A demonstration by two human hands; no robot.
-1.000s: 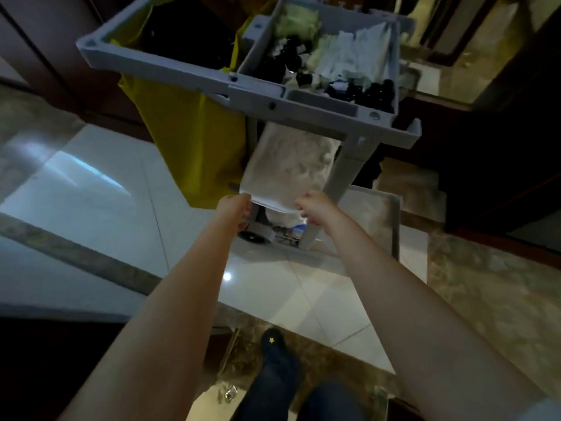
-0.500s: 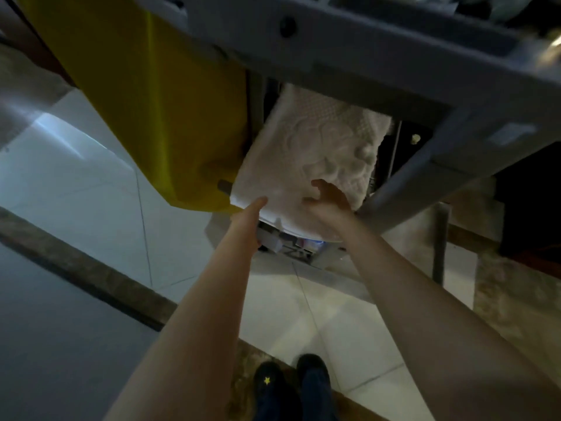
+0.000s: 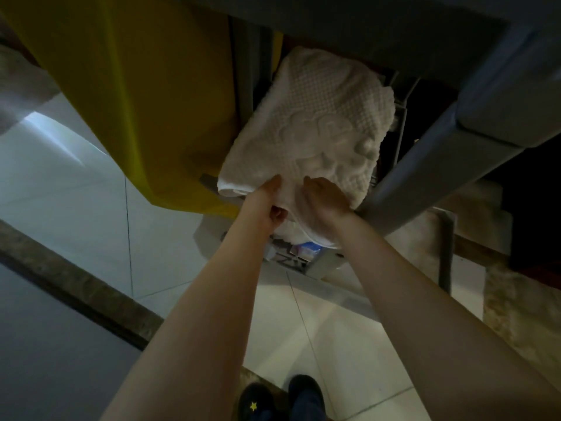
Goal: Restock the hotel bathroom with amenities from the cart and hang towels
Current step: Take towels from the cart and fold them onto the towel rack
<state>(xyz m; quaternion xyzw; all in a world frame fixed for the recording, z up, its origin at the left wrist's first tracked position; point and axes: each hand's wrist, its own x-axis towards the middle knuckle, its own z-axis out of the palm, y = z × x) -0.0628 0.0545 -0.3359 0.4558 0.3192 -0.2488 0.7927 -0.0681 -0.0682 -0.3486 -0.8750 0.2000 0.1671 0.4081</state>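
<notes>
Left hand pinching towel, fingers half hidden, right hand flat atop, cart cropped

No readable text anywhere. Blue-white package below the towel: print too blurred. Small yellow star on one dark shoe.

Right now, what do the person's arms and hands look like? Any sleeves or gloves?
Both forearms are bare: no sleeves show. The left hand and right hand wear no gloves, and no watch or ring is visible in dim light.
</notes>
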